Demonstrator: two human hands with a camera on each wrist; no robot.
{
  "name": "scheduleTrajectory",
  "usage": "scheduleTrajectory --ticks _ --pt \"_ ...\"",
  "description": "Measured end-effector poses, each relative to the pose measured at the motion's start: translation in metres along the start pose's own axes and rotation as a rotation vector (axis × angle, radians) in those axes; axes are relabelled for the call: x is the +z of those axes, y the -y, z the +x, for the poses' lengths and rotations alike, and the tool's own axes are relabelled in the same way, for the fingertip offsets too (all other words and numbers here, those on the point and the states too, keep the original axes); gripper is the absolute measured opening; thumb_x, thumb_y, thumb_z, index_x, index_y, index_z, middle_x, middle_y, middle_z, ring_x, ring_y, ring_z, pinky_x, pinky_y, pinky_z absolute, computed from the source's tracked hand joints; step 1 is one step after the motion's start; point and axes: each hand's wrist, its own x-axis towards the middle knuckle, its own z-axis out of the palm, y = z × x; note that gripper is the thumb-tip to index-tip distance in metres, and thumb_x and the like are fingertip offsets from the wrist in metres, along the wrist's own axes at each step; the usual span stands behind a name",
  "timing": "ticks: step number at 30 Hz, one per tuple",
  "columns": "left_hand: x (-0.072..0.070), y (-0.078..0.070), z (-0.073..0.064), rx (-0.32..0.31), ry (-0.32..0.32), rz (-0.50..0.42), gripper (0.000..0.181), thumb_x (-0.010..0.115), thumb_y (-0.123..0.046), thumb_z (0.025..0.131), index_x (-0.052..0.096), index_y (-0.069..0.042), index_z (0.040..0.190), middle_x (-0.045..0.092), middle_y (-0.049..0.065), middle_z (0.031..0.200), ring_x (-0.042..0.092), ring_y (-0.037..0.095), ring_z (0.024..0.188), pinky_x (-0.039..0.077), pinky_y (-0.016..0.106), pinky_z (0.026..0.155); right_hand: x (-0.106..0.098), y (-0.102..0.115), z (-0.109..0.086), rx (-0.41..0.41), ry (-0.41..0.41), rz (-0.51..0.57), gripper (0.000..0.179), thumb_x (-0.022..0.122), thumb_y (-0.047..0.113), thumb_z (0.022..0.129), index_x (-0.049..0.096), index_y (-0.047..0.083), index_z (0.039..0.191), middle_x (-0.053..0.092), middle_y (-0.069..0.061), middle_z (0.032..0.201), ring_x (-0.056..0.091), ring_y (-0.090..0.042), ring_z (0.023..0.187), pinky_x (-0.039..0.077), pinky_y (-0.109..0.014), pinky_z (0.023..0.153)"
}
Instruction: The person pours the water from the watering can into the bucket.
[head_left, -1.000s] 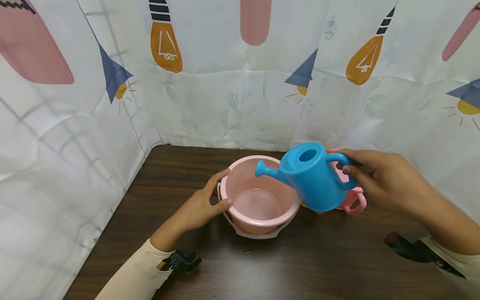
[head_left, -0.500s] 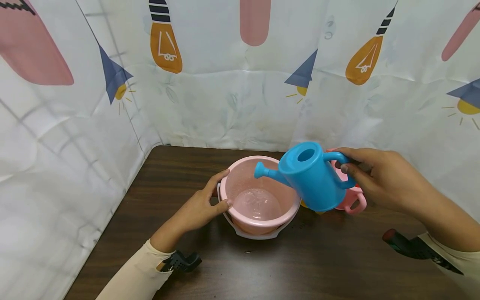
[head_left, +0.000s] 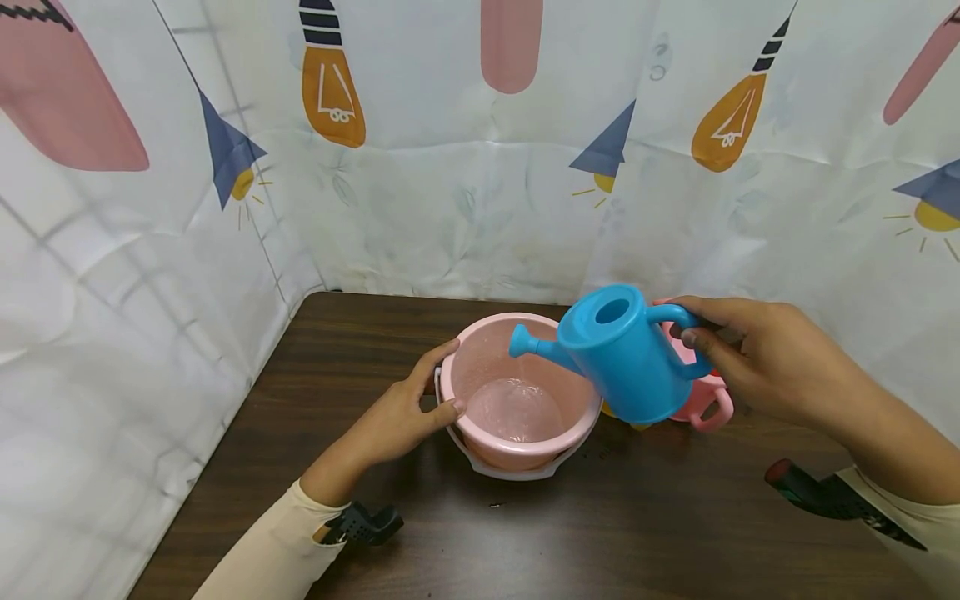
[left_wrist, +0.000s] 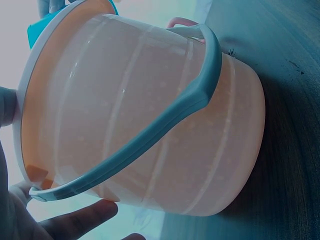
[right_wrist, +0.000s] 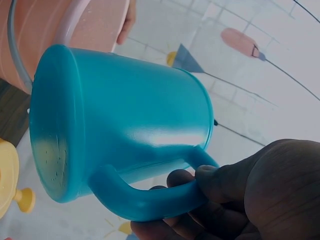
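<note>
A pink bucket [head_left: 517, 450] stands upright on the table, with rippled water [head_left: 517, 408] in its bottom. My left hand [head_left: 405, 417] holds the bucket's left rim, thumb over the edge; in the left wrist view its other fingers [left_wrist: 85, 220] extend along the outside, near the lowered grey bail handle [left_wrist: 150, 132]. My right hand [head_left: 765, 358] grips the handle of a blue watering can [head_left: 630, 358], raised and tilted to the left. The can's spout [head_left: 536, 346] reaches over the bucket's opening. In the right wrist view, fingers and thumb wrap the can's handle [right_wrist: 145, 202].
Behind the blue can, and partly hidden by it, stands a pink vessel with a handle [head_left: 712, 404]. A yellow thing with a small spout [right_wrist: 25, 200] shows in the right wrist view. A printed white curtain [head_left: 465, 208] borders the brown table [head_left: 360, 333] at the back and left.
The water in the bucket, calm one second ago, has broken into ripples. The blue can has shifted very slightly left; my left hand and the bucket have stayed in place.
</note>
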Motion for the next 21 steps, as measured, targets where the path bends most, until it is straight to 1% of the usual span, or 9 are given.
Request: scheduleTrajectory --ticks 6,10,11,14,19,21 --pt "0.0 -0.0001 -0.0001 0.001 0.0 -0.006 0.08 0.065 -0.047 0.097 0.018 -0.044 0.161 0.064 0.009 0.133 0.059 0.027 0.125 0.042 0.063 0.101 0.0002 0.0002 0.0003 0.007 0.005 -0.001 0.046 0.075 -0.001 0.09 0.066 0.001 0.135 0.074 -0.018 0.111 0.072 -0.024 0.079 0.051 -0.028 0.057" --pt "0.0002 -0.0002 -0.0002 0.001 0.0 -0.01 0.08 0.065 -0.046 0.097 0.018 -0.043 0.161 0.064 0.009 0.134 0.059 0.027 0.125 0.041 0.062 0.101 0.0002 0.0003 -0.0001 0.008 0.006 0.001 0.047 0.076 -0.002 0.09 0.065 0.0 0.135 0.074 -0.019 0.111 0.074 -0.03 0.082 0.058 -0.038 0.061" --pt "0.0002 -0.0002 -0.0002 0.0 0.0 -0.01 0.08 0.065 -0.046 0.097 0.018 -0.043 0.161 0.063 0.009 0.134 0.059 0.027 0.125 0.041 0.062 0.101 0.0002 0.0003 -0.0002 0.007 0.006 0.003 0.047 0.076 -0.002 0.09 0.065 -0.001 0.135 0.074 -0.02 0.111 0.074 -0.032 0.083 0.059 -0.041 0.062" --pt "0.0003 -0.0003 -0.0003 -0.002 0.0 -0.008 0.08 0.065 -0.046 0.097 0.018 -0.043 0.161 0.063 0.009 0.134 0.059 0.027 0.125 0.042 0.062 0.101 0.0004 0.0001 -0.0004 0.01 0.007 0.0 0.046 0.075 -0.001 0.09 0.065 -0.002 0.135 0.073 -0.021 0.112 0.074 -0.034 0.084 0.059 -0.044 0.062" --pt "0.0002 0.0 -0.0002 0.001 0.0 -0.002 0.079 0.064 -0.047 0.097 0.018 -0.043 0.161 0.063 0.01 0.135 0.058 0.028 0.125 0.042 0.062 0.101 0.0 -0.0007 -0.0007 0.016 0.014 -0.004 0.046 0.075 -0.001 0.09 0.064 -0.004 0.135 0.073 -0.021 0.111 0.073 -0.031 0.081 0.053 -0.032 0.056" --pt "0.0 -0.0001 -0.0004 0.002 0.0 0.002 0.079 0.064 -0.047 0.097 0.018 -0.043 0.161 0.063 0.01 0.135 0.059 0.028 0.126 0.042 0.062 0.101 -0.0001 -0.0008 -0.0007 0.018 0.016 -0.002 0.045 0.074 -0.001 0.091 0.064 -0.005 0.135 0.073 -0.021 0.111 0.073 -0.028 0.08 0.048 -0.028 0.054"
